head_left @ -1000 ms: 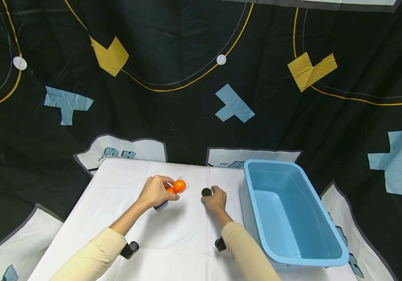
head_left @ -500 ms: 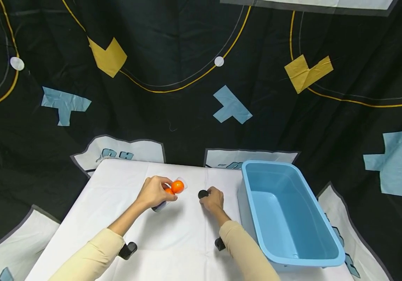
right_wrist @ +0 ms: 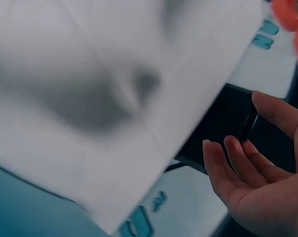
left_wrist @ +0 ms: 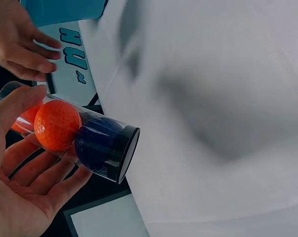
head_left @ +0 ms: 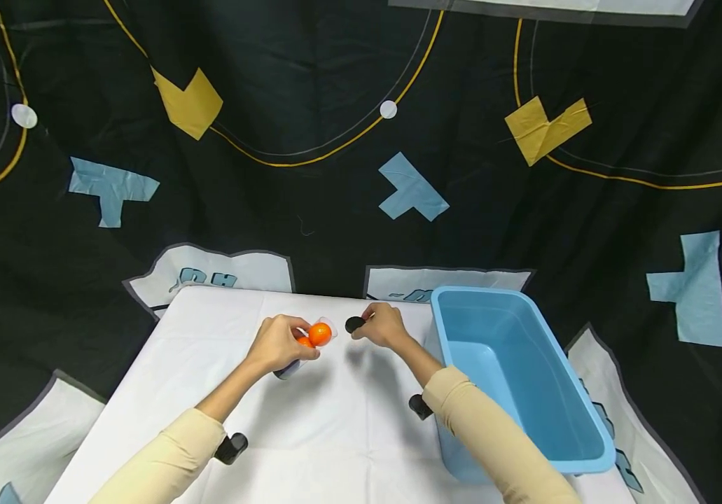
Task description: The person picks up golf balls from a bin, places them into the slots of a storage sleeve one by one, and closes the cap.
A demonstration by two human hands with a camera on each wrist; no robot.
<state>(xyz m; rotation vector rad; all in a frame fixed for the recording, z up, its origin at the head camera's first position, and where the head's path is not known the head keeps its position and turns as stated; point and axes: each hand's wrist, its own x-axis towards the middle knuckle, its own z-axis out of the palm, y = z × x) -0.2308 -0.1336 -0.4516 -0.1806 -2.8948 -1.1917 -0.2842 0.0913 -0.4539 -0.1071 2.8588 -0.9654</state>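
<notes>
My left hand [head_left: 275, 343] grips a clear plastic tube [left_wrist: 109, 127] above the white table, fingers and thumb curled round it. Inside, two orange balls [left_wrist: 57, 125] and a dark blue ball [left_wrist: 94, 140] lie in a row, the blue one at the end closed by a black cap [left_wrist: 125, 157]. The tube's other end, with the orange balls, points toward my right hand [head_left: 382, 325]. That hand pinches a round black cap [head_left: 355, 324] by its edge, a short way right of the tube. In the right wrist view the cap [right_wrist: 249, 122] shows edge-on against dark cloth.
A light blue plastic basin [head_left: 487, 357] stands on the right of the white table [head_left: 329, 448], beside and partly beneath my right forearm. Black cloth [head_left: 310, 245] with taped markers hangs behind the table. Both wrists carry black cameras.
My right hand has lifted from low over the table and moved forward and left with the black cap, nearer the tube's end. My left hand and the tube have stayed nearly still.
</notes>
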